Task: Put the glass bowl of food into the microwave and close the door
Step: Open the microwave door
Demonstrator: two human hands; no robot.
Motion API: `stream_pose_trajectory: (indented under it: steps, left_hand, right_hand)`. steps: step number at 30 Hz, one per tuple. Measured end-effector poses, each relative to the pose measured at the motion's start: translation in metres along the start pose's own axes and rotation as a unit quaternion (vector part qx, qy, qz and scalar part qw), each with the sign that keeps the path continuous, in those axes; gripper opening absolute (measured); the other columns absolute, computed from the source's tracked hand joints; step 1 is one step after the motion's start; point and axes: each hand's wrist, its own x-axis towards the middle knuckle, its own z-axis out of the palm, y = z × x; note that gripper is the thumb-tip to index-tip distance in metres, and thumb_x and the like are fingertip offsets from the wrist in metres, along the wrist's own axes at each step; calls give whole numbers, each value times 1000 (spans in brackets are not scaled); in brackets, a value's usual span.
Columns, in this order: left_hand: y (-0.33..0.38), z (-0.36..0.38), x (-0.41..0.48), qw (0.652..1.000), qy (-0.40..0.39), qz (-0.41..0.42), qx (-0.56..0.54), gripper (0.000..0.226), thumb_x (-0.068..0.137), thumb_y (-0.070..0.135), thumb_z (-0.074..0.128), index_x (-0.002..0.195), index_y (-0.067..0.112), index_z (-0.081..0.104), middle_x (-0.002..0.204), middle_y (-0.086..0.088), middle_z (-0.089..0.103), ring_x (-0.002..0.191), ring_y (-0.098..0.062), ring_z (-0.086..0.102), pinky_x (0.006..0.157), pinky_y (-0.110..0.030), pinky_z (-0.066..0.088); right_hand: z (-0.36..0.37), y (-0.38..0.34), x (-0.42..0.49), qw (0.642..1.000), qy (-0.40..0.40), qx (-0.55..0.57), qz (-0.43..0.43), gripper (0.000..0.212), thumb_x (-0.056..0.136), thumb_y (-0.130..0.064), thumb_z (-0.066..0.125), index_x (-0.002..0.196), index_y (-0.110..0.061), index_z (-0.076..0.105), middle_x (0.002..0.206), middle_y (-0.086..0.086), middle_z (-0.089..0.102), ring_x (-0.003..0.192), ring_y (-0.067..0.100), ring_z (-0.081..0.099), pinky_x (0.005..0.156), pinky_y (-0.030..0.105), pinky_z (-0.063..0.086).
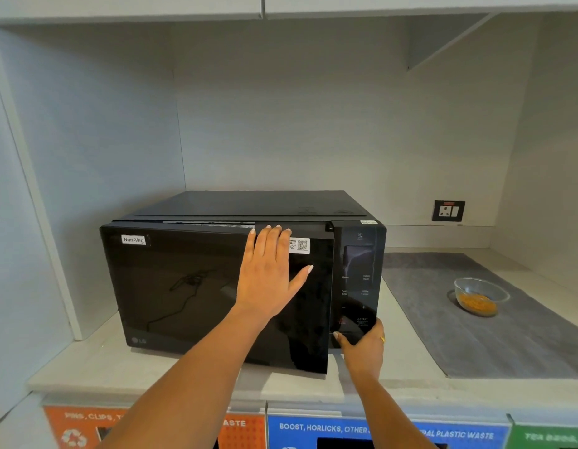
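The left hand (268,273) is lying flat and spread wide on the microwave (216,286) door, holding nothing, apparently steadying it while the right hand (362,346), curled narrow, is gripping the control panel's lower edge. The glass bowl of food (479,296) is sitting at 3 o'clock on the desk (410,345), well apart, seemingly waiting until the slightly ajar door swings open.

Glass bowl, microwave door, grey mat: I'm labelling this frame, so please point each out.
glass bowl (480,294): head view, its clear side wall.
microwave door (190,286): head view, the dark glass panel.
grey mat (443,345): head view, bare patch before the bowl.
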Motion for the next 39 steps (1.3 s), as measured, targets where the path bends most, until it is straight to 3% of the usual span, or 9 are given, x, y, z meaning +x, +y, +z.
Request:
stream_pose_trajectory:
  steps: [5, 14, 21, 25, 29, 31, 36, 39]
  left_hand:
    - [-5, -14, -9, 1000, 1, 17, -8, 70, 84, 63, 42, 117, 5, 61, 116, -14, 67, 111, -30, 63, 101, -47, 42]
    - [-14, -57, -31, 995, -70, 10, -68, 78, 85, 64, 25, 125, 5, 55, 126, -14, 61, 122, -30, 55, 110, -45, 32]
    - [-29, -91, -55, 992, -74, 9, -99, 80, 85, 64, 21, 131, 6, 50, 132, -14, 56, 129, -29, 48, 113, -42, 28]
    - [-37, -113, -67, 985, -117, 3, -126, 87, 82, 69, 19, 142, 8, 36, 148, -11, 40, 142, -25, 29, 119, -39, 13]
    - [-49, -137, -79, 980, -141, 0, -143, 87, 83, 71, 20, 144, 11, 32, 152, -8, 34, 144, -22, 23, 119, -40, 6]
    - [-53, -149, -87, 976, -148, -9, -157, 82, 85, 67, 23, 144, 10, 31, 152, -8, 33, 144, -22, 23, 119, -39, 7]
    - [-64, -183, -102, 972, -144, -16, -183, 112, 63, 78, -4, 134, 4, 41, 138, -12, 47, 132, -25, 40, 113, -34, 27]
    - [-74, -196, -105, 966, -159, -30, -201, 99, 69, 77, 9, 124, 4, 47, 125, -12, 54, 120, -24, 48, 110, -37, 31]
  right_hand:
    - [-5, -12, -20, 999, 19, -30, 6, 54, 88, -15, 55, 135, -9, 29, 137, 17, 46, 122, 37, 50, 99, 46, 44]
    - [-2, -43, -75, 996, -72, -29, -53, 36, 96, -19, 37, 130, -10, 45, 134, 13, 53, 122, 31, 50, 103, 40, 41]
    - [-11, -45, -118, 991, -111, -36, -59, 31, 96, -16, 38, 117, -3, 55, 117, 17, 64, 106, 29, 59, 94, 34, 46]
    - [-14, -40, -142, 986, -133, -66, -78, 28, 96, -13, 38, 110, -2, 59, 110, 17, 67, 91, 23, 60, 86, 28, 46]
    - [-16, -39, -165, 979, -146, -95, -104, 28, 96, -10, 38, 108, -2, 62, 107, 18, 69, 87, 25, 62, 84, 30, 50]
    - [-18, -40, -178, 975, -154, -109, -117, 28, 95, -10, 39, 109, -2, 62, 106, 18, 69, 79, 20, 58, 75, 26, 47]
    - [-16, -40, -210, 967, -159, -129, -148, 28, 95, -12, 40, 105, -2, 64, 99, 20, 70, 65, 18, 54, 64, 26, 48]
    - [-12, -39, -230, 967, -148, -132, -159, 28, 95, -13, 40, 98, -1, 65, 81, 22, 68, 55, 19, 49, 55, 32, 45]
